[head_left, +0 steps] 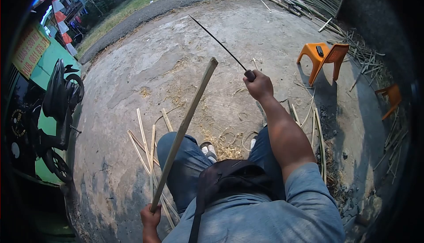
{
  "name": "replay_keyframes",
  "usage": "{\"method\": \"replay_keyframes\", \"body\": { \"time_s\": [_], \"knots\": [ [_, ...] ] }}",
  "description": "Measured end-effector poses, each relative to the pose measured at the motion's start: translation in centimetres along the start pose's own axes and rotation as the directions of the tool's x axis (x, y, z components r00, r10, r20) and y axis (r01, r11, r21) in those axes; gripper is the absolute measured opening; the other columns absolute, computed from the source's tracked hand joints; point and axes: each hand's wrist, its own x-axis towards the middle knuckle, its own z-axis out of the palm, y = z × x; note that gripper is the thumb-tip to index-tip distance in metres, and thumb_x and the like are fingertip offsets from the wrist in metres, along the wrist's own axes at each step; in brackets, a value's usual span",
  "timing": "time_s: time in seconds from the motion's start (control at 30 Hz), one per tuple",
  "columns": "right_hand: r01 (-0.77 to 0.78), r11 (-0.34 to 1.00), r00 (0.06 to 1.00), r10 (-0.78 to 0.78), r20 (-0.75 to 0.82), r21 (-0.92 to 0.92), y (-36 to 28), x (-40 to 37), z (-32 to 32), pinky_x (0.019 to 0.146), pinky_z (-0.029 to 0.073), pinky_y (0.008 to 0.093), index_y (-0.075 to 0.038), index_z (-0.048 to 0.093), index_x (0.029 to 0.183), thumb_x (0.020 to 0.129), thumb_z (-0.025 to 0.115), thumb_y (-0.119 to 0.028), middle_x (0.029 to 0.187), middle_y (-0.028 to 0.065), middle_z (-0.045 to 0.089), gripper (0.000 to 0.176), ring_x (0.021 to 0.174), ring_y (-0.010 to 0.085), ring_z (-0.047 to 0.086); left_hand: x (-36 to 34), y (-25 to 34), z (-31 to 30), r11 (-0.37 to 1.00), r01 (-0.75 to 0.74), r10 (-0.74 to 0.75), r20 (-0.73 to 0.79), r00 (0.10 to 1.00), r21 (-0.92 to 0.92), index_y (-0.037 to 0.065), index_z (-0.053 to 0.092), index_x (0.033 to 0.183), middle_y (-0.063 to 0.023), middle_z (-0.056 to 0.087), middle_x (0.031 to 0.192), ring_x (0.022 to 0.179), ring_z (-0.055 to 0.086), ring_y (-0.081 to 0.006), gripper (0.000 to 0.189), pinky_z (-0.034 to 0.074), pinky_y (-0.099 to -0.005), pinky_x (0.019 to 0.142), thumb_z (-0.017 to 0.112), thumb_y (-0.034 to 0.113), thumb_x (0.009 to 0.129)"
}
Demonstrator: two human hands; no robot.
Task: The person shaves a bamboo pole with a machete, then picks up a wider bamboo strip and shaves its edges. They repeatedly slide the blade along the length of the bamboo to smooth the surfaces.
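The right hand (259, 86) is closed in a full fist around the dark handle of a long knife (218, 44), knuckles turned up towards the camera. The thin blade runs from the fist up and to the left, its tip in the air above the concrete ground (145, 66) and touching nothing. The right arm is stretched forward and raised away from the body, bare from the wrist to the blue sleeve at the elbow.

The left hand (150, 220) sits low and close to the body at the bottom edge of the view. Its fingers are wrapped tight around the lower end of a bamboo stick (185, 128). The stick slants up and to the right across the left knee, and its cut top end stands just left of the blade, clear of it.

The person is seated with knees in jeans, a dark bag (229, 172) on the lap and a shoe (209, 150) showing between the legs. Split bamboo strips (143, 141) lie on the ground beside the left leg, with more strips and curled shavings by the right. An orange stool (324, 57) stands well off to the right with a small dark object on its seat. A motorbike (57, 106) is parked at the far left.
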Motion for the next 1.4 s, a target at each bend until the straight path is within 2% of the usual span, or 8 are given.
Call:
{"method": "replay_keyframes", "body": {
  "time_s": [0.23, 0.4, 0.57, 0.83, 1.1, 1.17, 1.27, 1.4],
  "knots": [
    [0.431, 0.898, 0.902, -0.428, -0.047, 0.086, -2.4, -2.6, -0.6, 0.065, 0.056, 0.0513, -0.013, 0.068, 0.089, 0.094, 0.071, -0.035, 0.077, 0.0154, 0.073, 0.023, 0.073, 0.0403, 0.072, 0.9, 2.0, -1.0, 0.997, 0.039, -0.033, 0.088, 0.996, -0.071, 0.001, 0.071, 0.083, -0.014, 0.065, 0.065, 0.059, 0.062, -0.0208, 0.03, 0.049, -0.0409, 0.06, 0.085, 0.027, 0.087],
    [0.698, 0.716, 0.706, -0.687, 0.173, 0.0, -3.7, -4.1, -0.1, 0.064, 0.056, 0.0512, -0.016, 0.068, 0.086, 0.093, 0.068, -0.031, 0.074, 0.0111, 0.071, 0.016, 0.071, 0.0368, 0.072, 1.5, 4.7, -0.6, 0.993, 0.051, -0.035, 0.153, 0.988, -0.107, 0.0, 0.074, 0.091, -0.0123, 0.068, 0.066, 0.062, 0.062, -0.0156, 0.028, 0.05, -0.0391, 0.061, 0.084, 0.026, 0.088],
    [0.577, 0.817, 0.757, -0.536, 0.374, 0.001, -3.6, -4.2, -0.4, 0.071, 0.057, 0.0507, -0.019, 0.072, 0.092, 0.089, 0.07, -0.027, 0.081, 0.0112, 0.073, 0.009, 0.081, 0.0357, 0.073, 1.3, 4.7, -0.1, 0.995, 0.087, -0.078, 0.156, 0.985, -0.049, 0.0, 0.075, 0.095, -0.0133, 0.07, 0.069, 0.064, 0.067, -0.0193, 0.029, 0.052, -0.0398, 0.064, 0.084, 0.027, 0.088],
    [0.19, 0.963, 0.929, -0.24, 0.283, 0.192, -1.3, -1.8, -0.4, 0.076, 0.057, 0.0437, -0.014, 0.076, 0.104, 0.09, 0.082, -0.036, 0.092, 0.0146, 0.077, 0.027, 0.086, 0.0312, 0.075, 1.2, 6.1, -0.7, 0.994, 0.107, -0.103, 0.156, 0.982, -0.022, 0.002, 0.075, 0.095, -0.0143, 0.074, 0.076, 0.071, 0.071, -0.0224, 0.031, 0.054, -0.0401, 0.068, 0.085, 0.03, 0.087],
    [-0.031, 0.72, 0.988, -0.081, 0.129, 0.693, -2.3, -1.5, -0.2, 0.071, 0.05, 0.032, -0.002, 0.071, 0.108, 0.092, 0.084, -0.034, 0.079, 0.0003, 0.063, 0.039, 0.075, 0.0109, 0.056, 4.8, 7.5, -0.2, 0.975, -0.057, 0.087, 0.131, 0.988, -0.214, 0.001, 0.071, 0.093, -0.0104, 0.069, 0.071, 0.068, 0.069, -0.0215, 0.047, 0.052, -0.0388, 0.065, 0.072, 0.048, 0.098],
    [-0.141, 0.661, 0.987, 0.038, 0.155, 0.737, -3.6, -2.2, -2.2, 0.068, 0.049, 0.0323, -0.001, 0.069, 0.106, 0.09, 0.085, -0.032, 0.078, 0.0011, 0.063, 0.038, 0.07, 0.0118, 0.054, 6.6, 8.2, 0.4, 0.944, -0.121, 0.158, 0.099, 0.982, -0.307, 0.0, 0.068, 0.089, -0.0047, 0.062, 0.066, 0.063, 0.062, -0.0157, 0.069, 0.05, -0.0342, 0.06, 0.054, 0.066, 0.103],
    [0.147, 0.84, 0.987, -0.09, -0.135, 0.522, -2.5, -1.5, -2.6, 0.065, 0.051, 0.038, -0.003, 0.063, 0.116, 0.091, 0.081, -0.026, 0.078, 0.0075, 0.066, 0.039, 0.066, 0.0168, 0.061, 8.9, 12.6, -0.3, 0.87, -0.154, 0.211, 0.073, 0.975, -0.468, 0.002, 0.064, 0.094, 0.0022, 0.054, 0.066, 0.057, 0.05, -0.0067, 0.066, 0.042, -0.0262, 0.053, 0.052, 0.066, 0.104],
    [0.143, 0.871, 0.982, -0.067, -0.175, 0.47, -3.8, -2.7, -5.5, 0.068, 0.053, 0.051, -0.007, 0.037, 0.137, 0.094, 0.071, -0.018, 0.082, 0.0214, 0.07, 0.056, 0.072, 0.0377, 0.071, 12.3, 17.3, -1.1, 0.81, -0.329, 0.342, -0.064, 0.937, -0.486, -0.002, 0.067, 0.097, -0.0001, 0.058, 0.067, 0.06, 0.055, -0.0085, 0.072, 0.045, -0.0268, 0.057, 0.046, 0.067, 0.106]
  ]
}}
